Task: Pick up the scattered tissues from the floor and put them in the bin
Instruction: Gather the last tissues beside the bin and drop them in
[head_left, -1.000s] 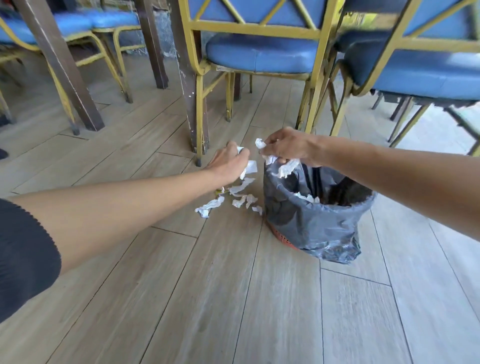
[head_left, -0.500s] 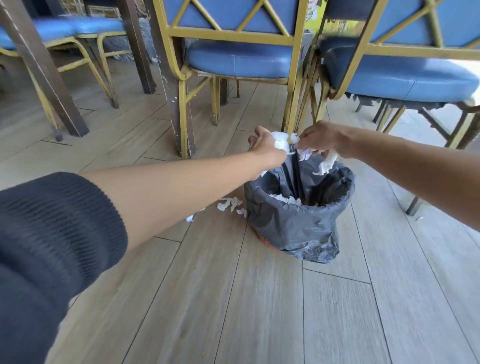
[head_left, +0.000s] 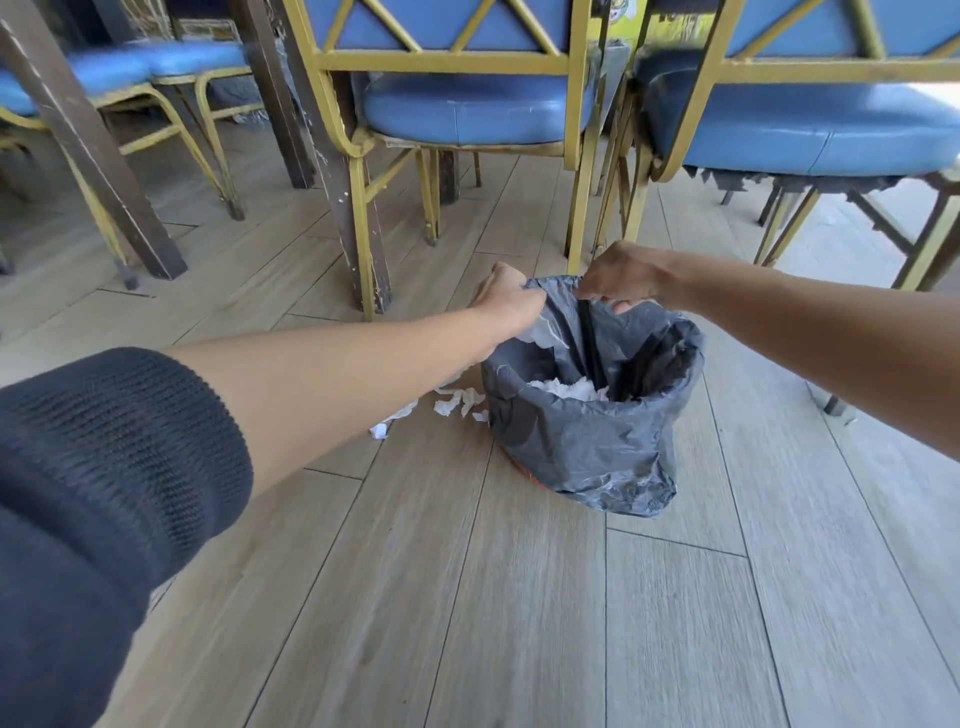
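Note:
The bin (head_left: 587, 452), lined with a grey plastic bag, stands on the wooden floor with white tissues (head_left: 569, 388) lying inside it. My left hand (head_left: 506, 299) hovers at the bin's left rim, fingers curled, and a pale tissue piece (head_left: 540, 332) hangs just under it. At the far rim my right hand (head_left: 623, 280) has its fingers bent downward, and I see no tissue in it. Several torn tissue pieces (head_left: 457, 402) lie on the floor to the left of the bin, partly hidden by my left forearm.
Blue-cushioned chairs with gold metal frames (head_left: 467, 109) stand close behind the bin, and one more chair (head_left: 810, 130) is at the right. Dark wooden table legs (head_left: 93, 156) rise at the left. Bare floor planks (head_left: 519, 597) stretch in front of the bin.
Both hands carried tissues from the floor side to above the bin. The tissue in my right hand is gone, and the white pile inside the bin is larger.

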